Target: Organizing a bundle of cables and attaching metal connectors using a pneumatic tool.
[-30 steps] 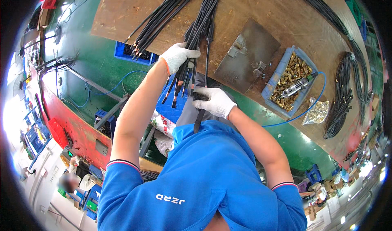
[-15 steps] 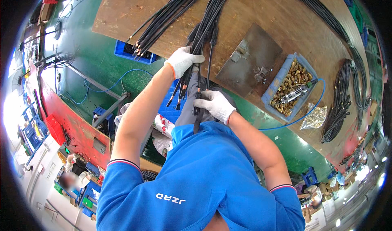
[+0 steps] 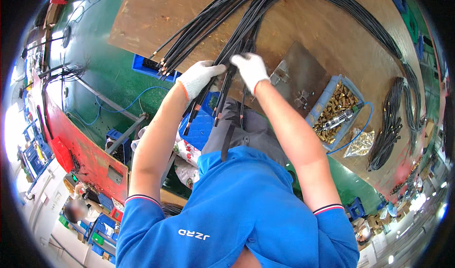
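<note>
A bundle of black cables [image 3: 247, 27] arches over the table and hangs down past its near edge. My left hand [image 3: 201, 77], in a white glove, is closed round the bundle's left side, with the grip partly hidden. From the right, my gloved right hand [image 3: 251, 70] has its bent fingers at the same bundle; what lies under the fingertips is partly hidden. Copper-coloured tips [image 3: 217, 112] show on the loose ends below my hands, above my lap. To the left, another group of black cables [image 3: 182, 55] with bare coppery ends sticks out over the table edge.
A brown table [image 3: 156, 12] fills the upper view. On it are a dark metal plate [image 3: 301, 71], a blue bin [image 3: 348, 78] of brass fittings with a pneumatic tool [image 3: 337, 120] on top, a plastic bag [image 3: 359, 144] and a coiled cable bundle [image 3: 388, 126]. A blue crate [image 3: 142, 64] stands below the edge.
My right hand has moved up from the lower cable ends to the bundle beside my left hand. My left hand has shifted slightly left and down. The hanging ends have spread and swung.
</note>
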A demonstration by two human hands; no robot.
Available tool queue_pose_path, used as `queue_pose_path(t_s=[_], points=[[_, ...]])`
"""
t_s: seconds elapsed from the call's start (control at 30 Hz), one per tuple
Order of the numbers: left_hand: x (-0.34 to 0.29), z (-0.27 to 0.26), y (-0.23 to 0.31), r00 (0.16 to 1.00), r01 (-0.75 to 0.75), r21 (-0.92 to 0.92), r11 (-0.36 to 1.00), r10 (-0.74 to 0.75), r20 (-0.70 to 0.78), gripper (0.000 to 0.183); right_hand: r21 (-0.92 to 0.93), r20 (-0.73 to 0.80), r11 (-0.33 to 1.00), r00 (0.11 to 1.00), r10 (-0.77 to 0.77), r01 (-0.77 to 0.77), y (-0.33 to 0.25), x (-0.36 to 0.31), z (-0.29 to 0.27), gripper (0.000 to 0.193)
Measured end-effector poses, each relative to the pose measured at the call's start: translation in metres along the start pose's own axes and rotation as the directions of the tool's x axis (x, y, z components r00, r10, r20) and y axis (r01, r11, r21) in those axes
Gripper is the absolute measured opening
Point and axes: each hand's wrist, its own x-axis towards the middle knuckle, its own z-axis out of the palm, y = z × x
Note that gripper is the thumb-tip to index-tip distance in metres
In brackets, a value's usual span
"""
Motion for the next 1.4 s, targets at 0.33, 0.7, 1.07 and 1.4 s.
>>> queue_pose_path(t_s=[0.33,0.7,1.07,1.4], points=[[0.004,0.007,-0.003,0.98,0.108,-0.367,0.924,-0.037,0.194,0.027,0.921,0.195,0.249,0.908,0.372,-0.3,-0.022,0.007,-0.019,0.024],[0.018,0.026,-0.024,0.99,0.058,-0.427,0.902,0.003,0.139,0.024,0.941,0.228,0.218,0.961,0.159,-0.259,0.008,-0.081,0.005,0.038],[0.04,0.015,-0.048,0.978,0.156,-0.547,0.822,-0.051,0.201,0.011,0.635,0.225,0.665,0.918,0.327,-0.393,0.036,-0.116,-0.042,0.037],[0.044,0.027,-0.037,0.988,0.139,-0.162,0.977,-0.125,0.096,0.024,0.174,0.491,0.968,0.868,0.074,-0.181,0.074,-0.181,-0.048,0.057]])
